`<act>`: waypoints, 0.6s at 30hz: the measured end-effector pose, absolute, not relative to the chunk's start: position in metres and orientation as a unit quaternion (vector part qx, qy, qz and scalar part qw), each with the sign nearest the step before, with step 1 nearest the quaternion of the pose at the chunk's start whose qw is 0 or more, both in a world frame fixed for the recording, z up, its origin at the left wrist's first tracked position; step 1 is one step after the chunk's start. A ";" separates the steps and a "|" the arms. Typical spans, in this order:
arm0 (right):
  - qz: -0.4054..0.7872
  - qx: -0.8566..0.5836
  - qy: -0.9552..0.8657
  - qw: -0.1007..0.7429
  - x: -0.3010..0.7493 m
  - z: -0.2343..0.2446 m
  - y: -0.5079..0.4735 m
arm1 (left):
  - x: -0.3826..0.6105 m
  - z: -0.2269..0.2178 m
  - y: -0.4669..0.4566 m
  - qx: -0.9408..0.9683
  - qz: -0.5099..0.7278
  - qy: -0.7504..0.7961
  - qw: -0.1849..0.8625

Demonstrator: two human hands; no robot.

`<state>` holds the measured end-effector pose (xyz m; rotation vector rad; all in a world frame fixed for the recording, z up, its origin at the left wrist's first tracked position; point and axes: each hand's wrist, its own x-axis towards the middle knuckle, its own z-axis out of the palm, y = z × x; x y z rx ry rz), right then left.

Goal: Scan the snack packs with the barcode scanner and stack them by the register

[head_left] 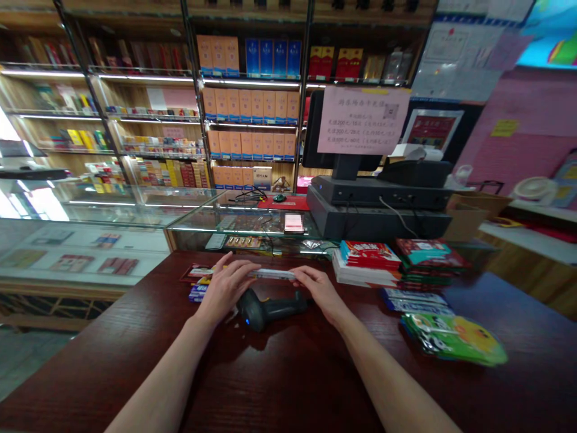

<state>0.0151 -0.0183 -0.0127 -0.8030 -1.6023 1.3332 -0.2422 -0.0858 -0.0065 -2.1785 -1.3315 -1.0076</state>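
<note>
My left hand (225, 287) and my right hand (318, 290) hold a slim flat packet (271, 274) by its two ends, just above the counter. Under the hands lies a black handheld barcode scanner (265, 308), on its side, with a small blue light on its head. The scanner rests on a dark red wooden counter (135, 355). A few small colourful packets (196, 284) lie just beyond my left hand, partly hidden by it.
Stacked snack packets (433, 288) fill the counter's right side. Behind stand a glass display case (243, 222), a till with a monitor (360, 204) bearing a pink notice (363, 120), and shelves of boxed goods (247, 102).
</note>
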 end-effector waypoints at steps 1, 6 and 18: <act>0.532 -0.325 -0.646 0.440 0.016 -0.012 -0.018 | -0.243 -0.006 -0.086 -0.781 -0.360 -0.474 0.189; 0.503 -0.333 -0.670 0.433 0.018 -0.007 -0.017 | -0.248 -0.004 -0.083 -0.788 -0.351 -0.488 0.132; 0.403 -0.304 -0.777 0.376 0.040 0.002 -0.005 | -0.245 0.009 -0.082 -0.803 -0.290 -0.518 0.045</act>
